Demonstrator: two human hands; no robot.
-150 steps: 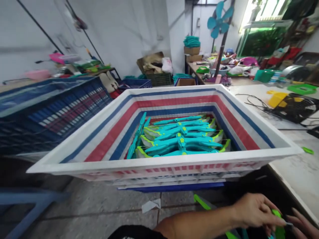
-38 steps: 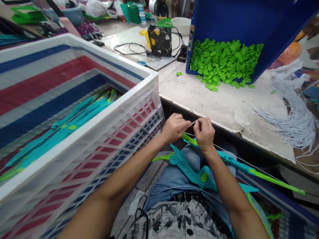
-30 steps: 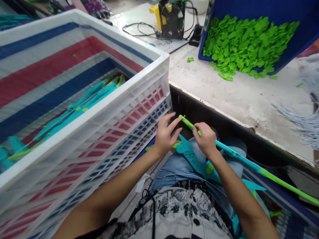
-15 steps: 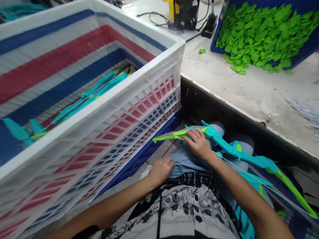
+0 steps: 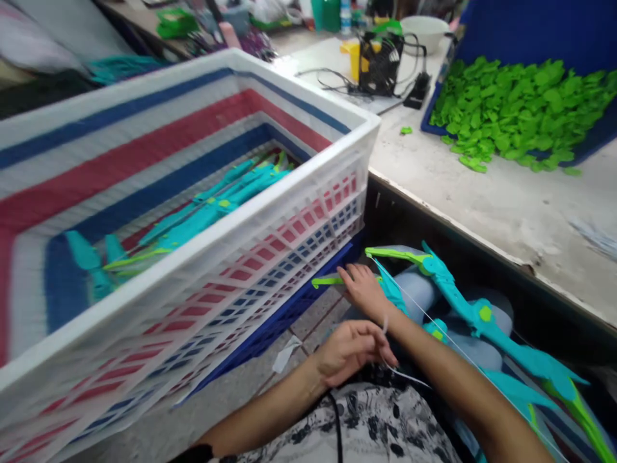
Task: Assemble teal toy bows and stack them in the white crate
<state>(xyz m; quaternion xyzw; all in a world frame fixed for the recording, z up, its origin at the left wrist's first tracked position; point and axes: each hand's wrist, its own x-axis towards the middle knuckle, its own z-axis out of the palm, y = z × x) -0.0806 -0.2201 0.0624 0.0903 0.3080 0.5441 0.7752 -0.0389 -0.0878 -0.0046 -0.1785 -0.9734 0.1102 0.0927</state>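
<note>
A turquoise toy bow [image 5: 457, 299] with lime-green limbs lies across my lap, a white string running taut from its far tip. Below it is a second toy bow, its green limb tip [image 5: 325, 281] jutting out past my right hand [image 5: 366, 290]. The fingers of that hand are bent over this limb, partly hiding it. Close to my right wrist, my left hand [image 5: 349, 352] is curled round a loose white string [image 5: 409, 377], part of which loops up by the fingertips. More turquoise parts lie under my right forearm.
To the left stands a white plastic crate [image 5: 308, 173] with a striped lining and several toy bows [image 5: 212, 206] inside. On the worktable [image 5: 482, 206] at right, a blue bin [image 5: 525, 32] spills green pieces [image 5: 520, 112]. A small black fan [image 5: 380, 67] sits behind.
My right hand has shifted from the upper bow's limb to the lower bow's limb. My left hand has risen towards my right wrist with the string. The view has tilted up.
</note>
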